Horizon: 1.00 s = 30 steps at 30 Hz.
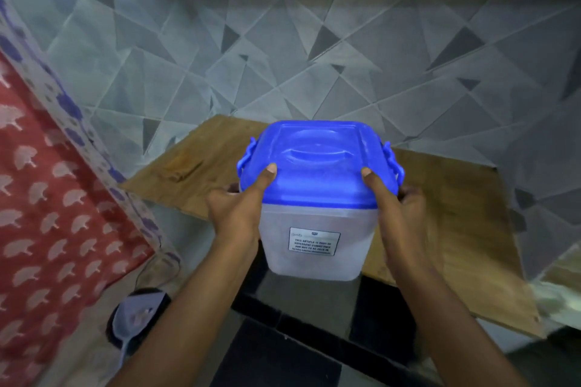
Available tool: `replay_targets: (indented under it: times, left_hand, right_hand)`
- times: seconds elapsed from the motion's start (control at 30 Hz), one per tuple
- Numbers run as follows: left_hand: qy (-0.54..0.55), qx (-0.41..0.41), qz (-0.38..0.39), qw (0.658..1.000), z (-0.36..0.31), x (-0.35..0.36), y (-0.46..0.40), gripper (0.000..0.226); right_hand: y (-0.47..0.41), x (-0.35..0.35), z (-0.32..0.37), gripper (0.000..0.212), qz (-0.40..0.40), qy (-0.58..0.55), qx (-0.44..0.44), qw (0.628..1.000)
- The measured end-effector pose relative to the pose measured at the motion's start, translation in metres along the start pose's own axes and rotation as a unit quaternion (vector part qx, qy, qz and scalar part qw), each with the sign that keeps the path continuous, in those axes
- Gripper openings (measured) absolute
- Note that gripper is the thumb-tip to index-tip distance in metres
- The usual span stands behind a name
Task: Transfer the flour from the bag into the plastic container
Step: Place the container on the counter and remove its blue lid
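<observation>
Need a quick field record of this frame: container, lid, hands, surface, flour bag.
container: translucent plastic container, upright, white label on its front
lid: blue lid on, side clips visible
left hand: left hand grips the container's left side, thumb on the lid
right hand: right hand grips the right side, thumb on the lid
surface: wooden board behind and beneath; whether the container rests on it or is held above, cannot tell
flour bag: not in view
contents: cannot tell

Container [317, 236] between hands, above board [456, 229]
</observation>
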State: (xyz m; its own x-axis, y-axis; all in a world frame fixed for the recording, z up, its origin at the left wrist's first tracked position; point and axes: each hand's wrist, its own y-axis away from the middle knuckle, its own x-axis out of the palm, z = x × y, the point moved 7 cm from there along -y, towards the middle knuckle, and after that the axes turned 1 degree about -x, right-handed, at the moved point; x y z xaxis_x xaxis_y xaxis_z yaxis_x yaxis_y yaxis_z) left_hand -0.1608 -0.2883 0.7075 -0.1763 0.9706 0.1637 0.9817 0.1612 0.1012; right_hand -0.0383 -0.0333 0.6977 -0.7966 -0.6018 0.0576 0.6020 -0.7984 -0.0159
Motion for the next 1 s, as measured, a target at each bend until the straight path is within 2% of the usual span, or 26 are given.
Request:
replay_targets:
  times: [0.07,0.17,0.3,0.4,0.57,0.7,0.9,1.0]
  left_hand:
    - [0.008,-0.017,0.018,1.000,0.007,0.028,-0.017,0.061]
    - [0.013,-0.026,0.063,0.998,0.021,0.080,-0.044,0.060]
    - [0.014,-0.039,0.109,0.993,0.044,0.150,-0.077,0.044]
    - [0.001,-0.047,0.124,0.991,0.062,0.195,-0.103,0.051]
    - [0.007,-0.061,0.130,0.990,0.092,0.255,-0.145,0.064]
    - [0.000,-0.069,0.133,0.989,0.106,0.288,-0.169,0.043]
    - [-0.021,-0.080,0.150,0.985,0.123,0.311,-0.209,0.035]
    - [-0.040,-0.069,0.167,0.983,0.121,0.319,-0.225,0.030]
  right_hand:
    - [-0.022,-0.007,0.001,0.038,-0.033,-0.001,0.007,0.999]
    - [-0.063,-0.018,-0.006,0.056,-0.075,0.012,0.015,0.997]
    - [-0.127,-0.032,-0.022,0.057,-0.107,0.038,0.025,0.993]
    - [-0.172,-0.038,-0.030,0.063,-0.121,0.063,0.032,0.990]
    - [-0.237,-0.042,-0.045,0.062,-0.107,0.105,0.044,0.988]
    - [-0.277,-0.035,-0.061,0.060,-0.096,0.125,0.057,0.986]
    - [-0.313,-0.015,-0.075,0.055,-0.080,0.141,0.066,0.985]
    - [-0.326,-0.004,-0.079,0.059,-0.074,0.144,0.070,0.984]
